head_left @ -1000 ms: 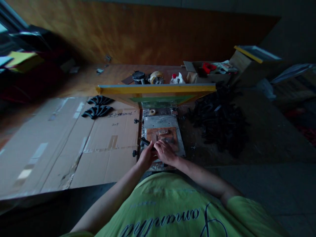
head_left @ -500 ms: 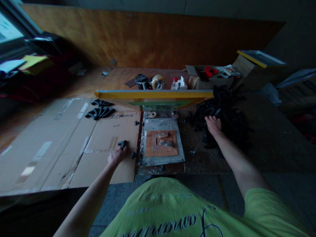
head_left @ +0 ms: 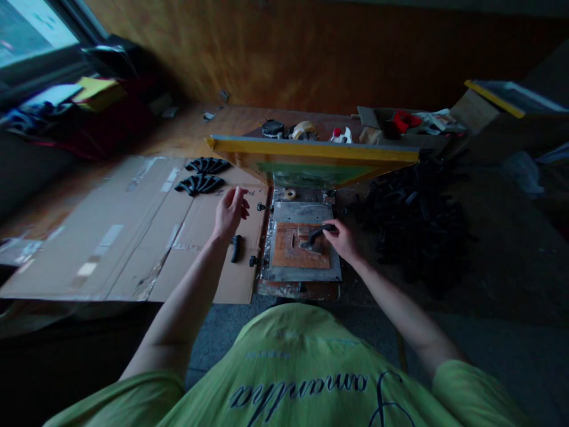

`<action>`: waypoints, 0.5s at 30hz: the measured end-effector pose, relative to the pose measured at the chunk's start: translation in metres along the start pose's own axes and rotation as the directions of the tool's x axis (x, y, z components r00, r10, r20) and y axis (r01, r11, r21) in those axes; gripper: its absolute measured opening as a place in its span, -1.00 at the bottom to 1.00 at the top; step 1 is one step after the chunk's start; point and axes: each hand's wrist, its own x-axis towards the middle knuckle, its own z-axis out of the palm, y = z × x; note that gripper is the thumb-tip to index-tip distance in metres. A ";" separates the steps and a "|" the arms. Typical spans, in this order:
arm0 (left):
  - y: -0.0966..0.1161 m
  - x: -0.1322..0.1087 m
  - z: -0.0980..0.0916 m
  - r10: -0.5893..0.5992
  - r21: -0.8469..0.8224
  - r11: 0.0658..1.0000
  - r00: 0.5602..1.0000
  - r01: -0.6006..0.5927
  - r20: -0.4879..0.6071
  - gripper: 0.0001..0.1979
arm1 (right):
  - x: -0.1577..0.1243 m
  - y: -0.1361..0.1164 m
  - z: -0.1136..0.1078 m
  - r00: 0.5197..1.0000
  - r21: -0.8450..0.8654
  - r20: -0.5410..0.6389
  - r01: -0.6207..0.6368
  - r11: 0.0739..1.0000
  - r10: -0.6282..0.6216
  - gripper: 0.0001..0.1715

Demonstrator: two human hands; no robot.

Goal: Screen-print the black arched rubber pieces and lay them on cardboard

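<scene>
My right hand is closed on one end of a black curved handle-like piece. The piece's other end is over the brown wooden board with small raised blocks, which lies on a grey metal plate. My left hand hovers above the cardboard, fingers loosely bent and apart, with nothing in it. Below it a single black curved piece rests on the cardboard sheet. Several similar pieces lie in two rows farther back.
A yellow-edged screen frame is tilted up behind the plate. To the right is a dark heap of black pieces. Behind the frame stand a tape roll, a red-capped bottle and an open carton. Black knobs edge the plate.
My right hand has come from the heap to the wooden board with a black piece. My left hand has let go of its piece on the cardboard and moved away from me. The view has shifted.
</scene>
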 end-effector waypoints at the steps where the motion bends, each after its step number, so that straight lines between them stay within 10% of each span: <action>1: 0.016 0.005 0.006 0.065 -0.092 0.993 0.997 -0.068 -0.034 -0.48 | -0.003 -0.003 0.016 1.000 0.034 0.005 0.019 0.999 -0.019 -0.76; 7: 0.069 0.012 0.023 0.210 -0.297 0.931 0.977 -0.210 -0.035 -0.50 | -0.022 0.000 0.059 0.989 -0.234 0.118 0.117 0.965 -0.091 -0.67; 15: 0.033 -0.044 0.008 0.083 -0.206 0.976 0.995 -0.070 0.054 -0.41 | -0.025 0.000 0.019 0.980 -0.394 0.169 0.162 0.905 -0.102 -0.71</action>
